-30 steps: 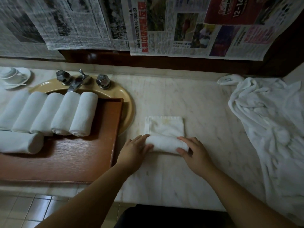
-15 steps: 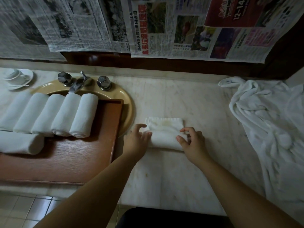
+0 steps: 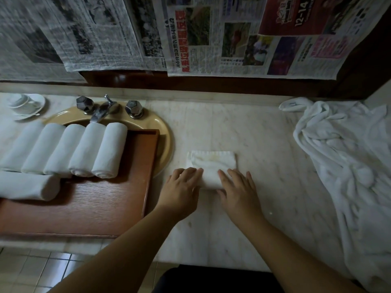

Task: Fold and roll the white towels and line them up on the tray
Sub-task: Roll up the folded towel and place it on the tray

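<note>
Towel (image 3: 211, 172), half rolled, lies on the marble worktop (image 3: 264, 144) just right of the wooden tray (image 3: 105, 199), its roll running left to right across the person's front, with a short flat tail stretching away toward the wall. Both hands rest flat on the near, rolled part: the left hand (image 3: 182, 187) presses its left end, the right hand (image 3: 237, 189) its right end, fingers straight and pointing away, so the remaining roll goes straight ahead. The left hand sits nearer the tray, where five rolled towels (image 3: 69, 151) stand side by side and a sixth (image 3: 25, 187) lies crosswise in front. Compared with half a second earlier, the fingers have flattened from a curled pinch, and less flat tail shows than a second ago.
</note>
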`<state>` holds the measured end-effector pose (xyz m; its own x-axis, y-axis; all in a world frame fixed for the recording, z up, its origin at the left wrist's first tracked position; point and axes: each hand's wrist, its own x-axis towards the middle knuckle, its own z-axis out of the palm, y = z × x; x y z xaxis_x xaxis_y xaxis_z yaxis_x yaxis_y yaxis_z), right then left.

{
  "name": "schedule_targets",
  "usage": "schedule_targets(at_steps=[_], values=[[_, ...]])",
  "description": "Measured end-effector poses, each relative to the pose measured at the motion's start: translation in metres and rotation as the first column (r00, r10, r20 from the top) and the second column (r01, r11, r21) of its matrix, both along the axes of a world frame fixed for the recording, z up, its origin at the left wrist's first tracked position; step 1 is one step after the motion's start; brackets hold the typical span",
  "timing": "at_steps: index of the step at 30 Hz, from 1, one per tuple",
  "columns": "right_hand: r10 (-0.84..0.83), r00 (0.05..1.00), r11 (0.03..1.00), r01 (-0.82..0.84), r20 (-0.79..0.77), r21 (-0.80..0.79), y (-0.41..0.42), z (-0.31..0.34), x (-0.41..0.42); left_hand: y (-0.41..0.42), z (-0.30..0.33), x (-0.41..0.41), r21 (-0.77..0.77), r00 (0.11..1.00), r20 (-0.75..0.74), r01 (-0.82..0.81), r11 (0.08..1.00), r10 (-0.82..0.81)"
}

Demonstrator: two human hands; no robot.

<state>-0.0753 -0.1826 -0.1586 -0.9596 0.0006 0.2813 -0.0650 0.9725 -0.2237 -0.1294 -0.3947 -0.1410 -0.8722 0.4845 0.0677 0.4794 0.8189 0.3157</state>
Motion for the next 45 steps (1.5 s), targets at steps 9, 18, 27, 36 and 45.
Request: schedule_targets(at_steps=[9, 18, 27, 36, 45], values=[[0.078, 0.994, 0.993, -0.071, 0.071, -0.098, 0.018, 0.008, -0.009, -0.017, -0.009, -0.014, 0.079, 0.997, 0.063, 0.041, 0.996, -0.047], [0.149, 0.941, 0.970, -0.079, 0.304, -0.231, 0.032, 0.013, 0.000, -0.023, -0.006, -0.002, 0.178, 0.966, 0.260, -0.044, 0.983, -0.004], [0.164, 0.879, 0.908, 0.044, 0.448, -0.417, 0.038, 0.012, 0.007, -0.030, -0.007, 0.003, 0.268, 0.892, 0.447, -0.206, 0.941, 0.068], [0.083, 0.896, 0.806, 0.197, 0.436, -0.558, 0.035, -0.003, -0.010, -0.013, -0.003, -0.015, 0.350, 0.820, 0.551, -0.398, 0.848, 0.157], [-0.045, 0.997, 0.962, 0.028, -0.055, -0.270, 0.027, -0.002, 0.015, -0.012, -0.001, 0.001, 0.186, 0.984, -0.046, -0.158, 0.970, 0.169]])
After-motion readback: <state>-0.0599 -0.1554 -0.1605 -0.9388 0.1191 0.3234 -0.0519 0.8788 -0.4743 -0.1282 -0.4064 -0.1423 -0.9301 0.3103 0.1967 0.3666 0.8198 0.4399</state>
